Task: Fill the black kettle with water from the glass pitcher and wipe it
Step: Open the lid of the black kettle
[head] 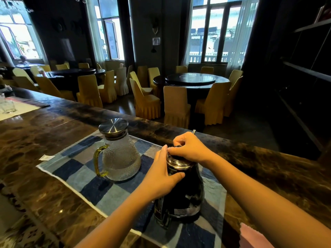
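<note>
Glossy black kettle [180,192] with a chrome domed lid [177,163] stands upright on a blue-and-grey checked cloth mat [86,178], near the front edge of a brown marble counter [35,131]. Both hands are on it.

Left hand [160,177] grips the kettle's upper body from the left side, just under the lid. Its thumb [177,175] lies across the front and the fingers wrap round the far side, out of sight.

Right hand [189,149] sits on top of the lid with fingers curled tight and fingertips pinched together at the lid's centre. The knob or catch under them is hidden, so the exact hold can't be read. Lid looks closed.

Clear textured glass pitcher [121,158], with a brushed steel lid and a yellow-green handle, stands upright on the same mat. It is to the left of the kettle and close to it but not touching; no hand is on it. Its handle points left.

A pink cloth [254,237] lies on the counter at bottom right, and a small white paper slip [46,157] lies just off the mat's left edge. A drinking glass [7,104] stands far left on a pale mat.

Behind the counter are dark round tables [190,79] and yellow-covered chairs [176,106].
</note>
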Demonstrator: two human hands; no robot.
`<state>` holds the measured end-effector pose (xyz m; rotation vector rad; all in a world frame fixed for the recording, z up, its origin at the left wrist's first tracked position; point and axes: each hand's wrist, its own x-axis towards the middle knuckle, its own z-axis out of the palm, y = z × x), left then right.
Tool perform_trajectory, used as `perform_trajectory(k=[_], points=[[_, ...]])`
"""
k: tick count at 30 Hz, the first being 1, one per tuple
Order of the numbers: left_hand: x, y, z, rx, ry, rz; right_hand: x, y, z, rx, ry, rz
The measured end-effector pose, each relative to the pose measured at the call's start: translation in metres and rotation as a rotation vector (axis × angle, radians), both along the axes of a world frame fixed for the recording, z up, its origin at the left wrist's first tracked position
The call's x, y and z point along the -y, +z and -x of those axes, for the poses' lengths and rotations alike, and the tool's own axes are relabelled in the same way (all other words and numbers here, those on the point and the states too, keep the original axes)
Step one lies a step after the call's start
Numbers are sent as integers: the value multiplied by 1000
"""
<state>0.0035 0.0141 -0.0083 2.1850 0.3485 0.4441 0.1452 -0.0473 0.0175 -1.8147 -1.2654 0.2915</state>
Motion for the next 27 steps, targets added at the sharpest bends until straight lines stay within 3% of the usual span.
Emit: perform_trajectory(k=[8, 12, 15, 27], points=[[0, 1, 1, -6, 5, 17, -2, 2, -5, -107, 74, 28], [1, 1, 1, 31, -8, 36, -1, 5, -17, -296, 30, -23], [0, 0, 0, 37, -4, 43, -2, 4, -14, -263, 73, 17], [-2, -2, -1, -37, -1, 35, 22, 7, -25, -339, -177, -179]])
